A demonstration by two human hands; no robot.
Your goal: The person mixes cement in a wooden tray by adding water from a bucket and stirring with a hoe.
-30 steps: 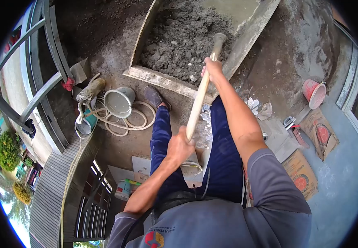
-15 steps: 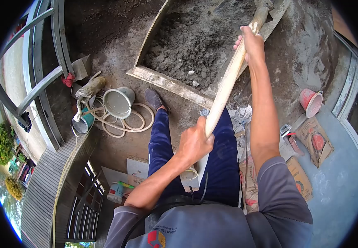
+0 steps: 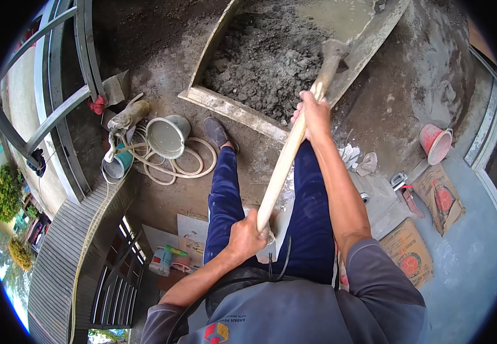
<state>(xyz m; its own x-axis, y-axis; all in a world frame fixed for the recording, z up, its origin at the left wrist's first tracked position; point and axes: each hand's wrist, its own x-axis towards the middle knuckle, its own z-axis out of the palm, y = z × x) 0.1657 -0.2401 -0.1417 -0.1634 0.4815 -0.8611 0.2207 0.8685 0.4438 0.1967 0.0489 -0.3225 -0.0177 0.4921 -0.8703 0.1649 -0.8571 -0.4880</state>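
A long wooden handle slants from near my waist up to a metal tool head, which is over grey wet mortar in a shallow framed box. My left hand is wrapped round the lower end of the handle. Farther up, my right hand grips the same handle close to the box's near edge. Watery grey liquid lies at the far part of the box. The blade's lower part is hard to make out against the mortar.
A bucket of grey liquid, a coiled hose and a smaller teal bucket stand at the left. At the right are a red bucket, paper sacks and a hand tool. Metal railings line the left.
Both hands and the wooden handle have moved down toward my body, the right hand also leftward. The tool head has come into fuller view, and the liquid in the box shows more.
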